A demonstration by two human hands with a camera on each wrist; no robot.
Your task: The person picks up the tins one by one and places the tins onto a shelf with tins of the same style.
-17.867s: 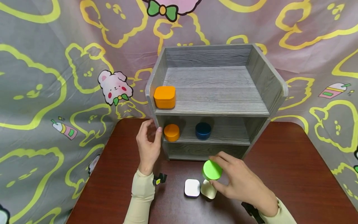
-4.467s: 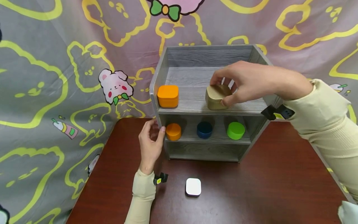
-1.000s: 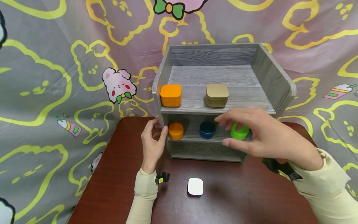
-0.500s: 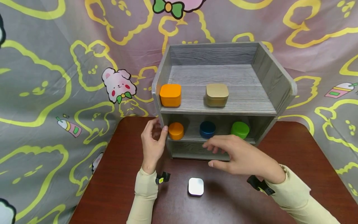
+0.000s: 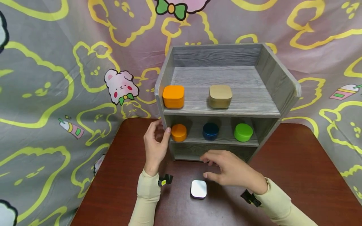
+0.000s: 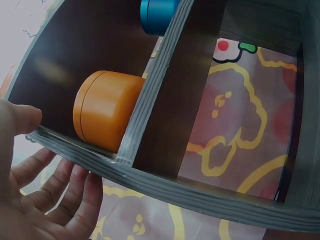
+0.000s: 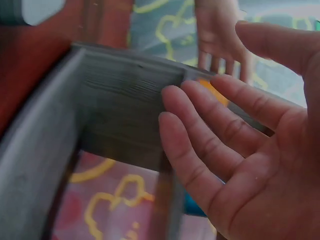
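My left hand (image 5: 155, 146) holds the left side panel of a small grey wooden shelf (image 5: 217, 112). In the left wrist view the thumb lies at one face of the panel edge and the fingers (image 6: 75, 192) lie along the other. My right hand (image 5: 230, 168) hovers over the table with nothing in it, fingers spread and loosely bent. Just left of its thumb, a white rounded-square tin (image 5: 199, 189) sits on the table. The right wrist view shows the empty palm (image 7: 260, 175) in front of the shelf.
On the top shelf stand an orange square tin (image 5: 173, 96) and a gold one (image 5: 220, 96). The middle shelf bears round tins: orange (image 5: 179, 132), blue (image 5: 210, 131) and green (image 5: 243, 132). A patterned cloth (image 5: 85, 72) hangs behind the brown table (image 5: 282, 163).
The green tin went onto the middle shelf, then the gold tin onto the top shelf, where the right hand let go. That hand has since moved down and left towards the white tin.
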